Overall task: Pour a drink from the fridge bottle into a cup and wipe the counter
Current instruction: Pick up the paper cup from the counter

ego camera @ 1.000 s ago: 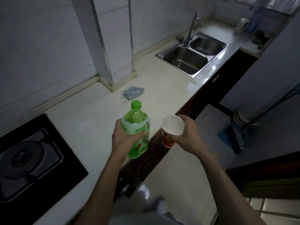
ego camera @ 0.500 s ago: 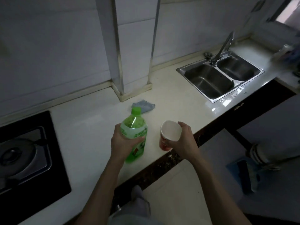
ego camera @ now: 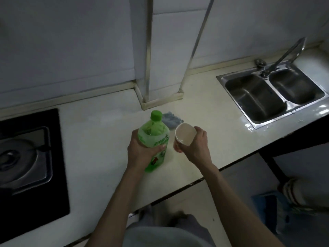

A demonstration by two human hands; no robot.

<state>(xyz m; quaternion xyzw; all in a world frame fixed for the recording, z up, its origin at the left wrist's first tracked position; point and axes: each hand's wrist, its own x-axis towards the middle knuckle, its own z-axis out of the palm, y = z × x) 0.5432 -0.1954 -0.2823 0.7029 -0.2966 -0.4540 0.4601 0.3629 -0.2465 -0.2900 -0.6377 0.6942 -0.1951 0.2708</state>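
Note:
A green plastic bottle with its green cap on stands over the pale counter. My left hand grips the bottle around its middle. Just to its right is a paper cup, white inside and red outside, tilted with its mouth toward me. My right hand holds the cup by its side. Whether bottle and cup touch the counter I cannot tell. A blue-grey cloth lies on the counter right behind them, partly hidden by the bottle's neck.
A black gas hob with a pan support fills the counter's left end. A double steel sink with a tap sits at the right. A tiled pillar juts out behind the cloth. The counter's front edge runs just below my forearms.
Both hands carried the bottle and cup from beyond the counter's front edge to over the counter, close to the cloth. The view turned to face the wall.

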